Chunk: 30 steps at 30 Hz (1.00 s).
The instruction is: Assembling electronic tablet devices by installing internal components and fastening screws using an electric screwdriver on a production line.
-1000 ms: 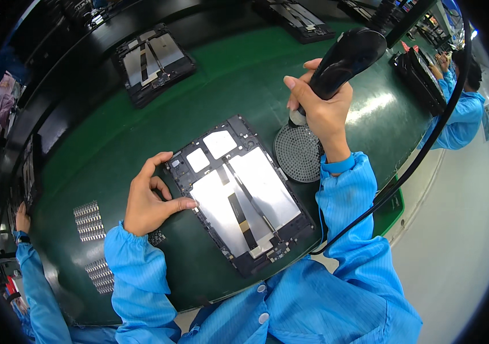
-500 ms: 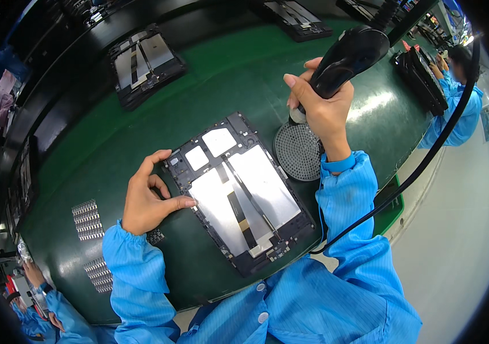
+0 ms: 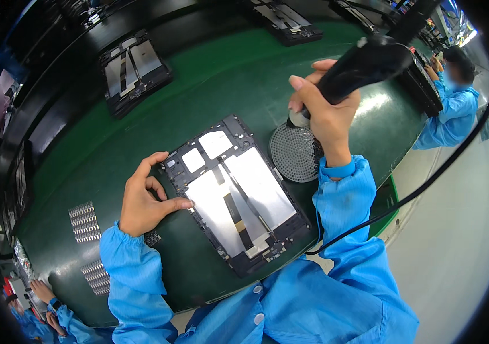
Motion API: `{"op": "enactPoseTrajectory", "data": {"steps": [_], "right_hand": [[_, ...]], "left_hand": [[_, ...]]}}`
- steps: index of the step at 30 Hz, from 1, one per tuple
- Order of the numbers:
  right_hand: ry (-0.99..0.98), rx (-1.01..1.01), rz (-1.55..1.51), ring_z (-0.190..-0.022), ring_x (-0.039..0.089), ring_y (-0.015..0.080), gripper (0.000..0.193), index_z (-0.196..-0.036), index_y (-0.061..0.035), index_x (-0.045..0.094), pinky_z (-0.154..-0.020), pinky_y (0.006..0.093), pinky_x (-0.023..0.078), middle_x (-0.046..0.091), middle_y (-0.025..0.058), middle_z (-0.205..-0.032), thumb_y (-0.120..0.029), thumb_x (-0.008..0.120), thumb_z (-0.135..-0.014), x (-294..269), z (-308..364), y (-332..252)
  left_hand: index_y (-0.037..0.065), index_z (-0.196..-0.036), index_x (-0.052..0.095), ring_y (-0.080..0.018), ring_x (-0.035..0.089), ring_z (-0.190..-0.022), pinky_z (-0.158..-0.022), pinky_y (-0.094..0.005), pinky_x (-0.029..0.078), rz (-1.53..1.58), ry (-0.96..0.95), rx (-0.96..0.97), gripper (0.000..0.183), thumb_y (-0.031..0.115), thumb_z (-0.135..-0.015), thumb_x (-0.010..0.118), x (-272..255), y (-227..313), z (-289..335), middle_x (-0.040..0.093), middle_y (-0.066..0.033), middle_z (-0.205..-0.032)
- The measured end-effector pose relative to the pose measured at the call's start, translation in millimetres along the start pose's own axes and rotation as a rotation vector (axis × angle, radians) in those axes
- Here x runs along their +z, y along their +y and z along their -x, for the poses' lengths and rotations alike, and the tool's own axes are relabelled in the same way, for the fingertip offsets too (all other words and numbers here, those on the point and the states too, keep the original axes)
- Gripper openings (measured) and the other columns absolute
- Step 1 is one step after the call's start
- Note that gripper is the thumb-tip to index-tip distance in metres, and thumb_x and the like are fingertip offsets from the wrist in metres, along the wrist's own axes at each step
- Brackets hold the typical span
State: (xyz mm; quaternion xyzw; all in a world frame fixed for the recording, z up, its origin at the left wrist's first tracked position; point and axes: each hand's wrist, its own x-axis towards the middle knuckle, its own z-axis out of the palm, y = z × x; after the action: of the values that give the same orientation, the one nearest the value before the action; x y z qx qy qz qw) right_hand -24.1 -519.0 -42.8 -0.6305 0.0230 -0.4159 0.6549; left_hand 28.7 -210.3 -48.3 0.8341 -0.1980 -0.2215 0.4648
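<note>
One sheet of small parts [image 3: 84, 222] lies on the left of the green table [image 3: 101, 172], with a second sheet [image 3: 96, 277] just beside it. Toward the far side are a dark-framed tablet with silver panels [image 3: 146, 59] and, at the upper middle, another tablet [image 3: 284, 20]. At the right is a co-worker in a blue coat [image 3: 452, 117]. A green bin [image 3: 388, 196] sits below the table's edge, over pale floor [image 3: 439, 241]. Near the left rim lies what looks like a crinkled silver bag [image 3: 22, 258].
</note>
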Motion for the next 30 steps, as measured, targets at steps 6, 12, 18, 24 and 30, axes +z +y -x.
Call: {"op": "enactPoseTrajectory", "data": {"steps": [6, 12, 18, 24, 30], "right_hand": [[-0.092, 0.013, -0.193, -0.049, 0.057, 0.0126, 0.036, -0.105, 0.001, 0.05, -0.048, 0.0241, 0.046, 0.06, 0.0058, -0.063, 0.009, 0.068, -0.075, 31, 20, -50], [-0.444, 0.025, -0.185, -0.051, 0.058, 0.014, 0.039, -0.108, 0.0012, 0.045, -0.049, 0.0264, 0.048, 0.059, 0.0078, -0.063, 0.007, 0.067, -0.076, 82, 56, -69], [-0.591, -0.014, -0.102, -0.051, 0.058, 0.0126, 0.039, -0.106, 0.0008, 0.045, -0.05, 0.0254, 0.048, 0.059, 0.0088, -0.061, 0.01, 0.067, -0.076, 109, 74, -56], [-0.599, -0.027, -0.048, -0.051, 0.057, 0.0136, 0.039, -0.107, 0.0004, 0.043, -0.049, 0.0258, 0.047, 0.058, 0.0091, -0.061, 0.012, 0.065, -0.076, 112, 78, -52], [-0.587, 0.033, -0.211, -0.051, 0.057, 0.0161, 0.044, -0.11, -0.0014, 0.039, -0.05, 0.0274, 0.048, 0.057, 0.0106, -0.062, 0.011, 0.064, -0.077, 122, 87, -61]], "left_hand": [[0.003, -0.123, 0.051, -0.0073, 0.048, -0.05, -0.048, -0.022, 0.038, -0.077, -0.03, -0.004, 0.084, 0.013, -0.05, 0.09, -2, 9, 3, 0.051, -0.0016, -0.058], [0.004, -0.123, 0.051, -0.0109, 0.052, -0.054, -0.05, -0.0251, 0.042, -0.077, -0.019, 0.092, 0.084, 0.024, -0.051, 0.09, -4, 2, 2, 0.056, -0.0058, -0.063], [0.002, -0.121, 0.05, -0.0166, 0.055, -0.063, -0.059, -0.0294, 0.046, -0.101, -0.001, 0.143, 0.083, 0.025, -0.051, 0.09, -6, 2, 8, 0.061, -0.0109, -0.084], [0.001, -0.119, 0.051, -0.0267, 0.061, -0.087, -0.078, -0.034, 0.048, -0.117, 0.011, 0.162, 0.081, 0.024, -0.051, 0.09, -6, 0, 10, 0.062, -0.0158, -0.104], [0.002, -0.117, 0.053, -0.0329, 0.057, -0.105, -0.09, -0.0374, 0.045, -0.1, 0.029, 0.178, 0.08, 0.026, -0.05, 0.089, -5, -5, 5, 0.061, -0.0168, -0.11]]}}
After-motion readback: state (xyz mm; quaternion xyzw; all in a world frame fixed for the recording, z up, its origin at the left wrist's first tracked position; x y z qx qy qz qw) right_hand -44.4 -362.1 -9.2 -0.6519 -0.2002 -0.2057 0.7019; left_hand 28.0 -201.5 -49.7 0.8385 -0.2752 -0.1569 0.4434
